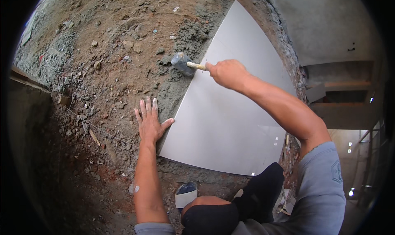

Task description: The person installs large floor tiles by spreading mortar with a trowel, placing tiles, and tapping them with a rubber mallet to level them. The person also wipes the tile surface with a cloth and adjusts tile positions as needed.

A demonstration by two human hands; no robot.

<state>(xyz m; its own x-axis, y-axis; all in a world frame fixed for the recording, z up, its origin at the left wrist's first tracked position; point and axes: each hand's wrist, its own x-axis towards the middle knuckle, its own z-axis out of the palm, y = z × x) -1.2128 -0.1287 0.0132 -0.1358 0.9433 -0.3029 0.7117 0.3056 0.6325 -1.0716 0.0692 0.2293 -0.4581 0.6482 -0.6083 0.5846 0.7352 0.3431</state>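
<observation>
Head view: a mallet (pixel 184 65) with a dark head and a pale handle is being gripped by the right hand (pixel 228 74), fingers wrapped around the handle end. The head is being held to the left, at the left edge of a large pale tile (pixel 230 107); whether the tile is being touched by it cannot be told. The right forearm is being extended across the tile from the near right.

The left hand (pixel 151 126) is being kept free of any grip: palm down, fingers spread and pointed to the far side, thumb stretched out to the right, at the tile's left edge. Contact between thumb and tile edge cannot be confirmed. Pale dust is being carried on the fingertips.

The tile is lying flat, centre to right, its near edge just beyond the person's legs. A strip of grey mortar (pixel 193 37) is being left exposed along its left edge. Brown soil (pixel 113 72) with stones is covering the ground farther left. A thin string (pixel 103 132) is being stretched across the soil, left of the left hand; a wood splinter (pixel 94 137) is lying near it. A dark slipper (pixel 186 195) with a white band is being worn at the near side.
</observation>
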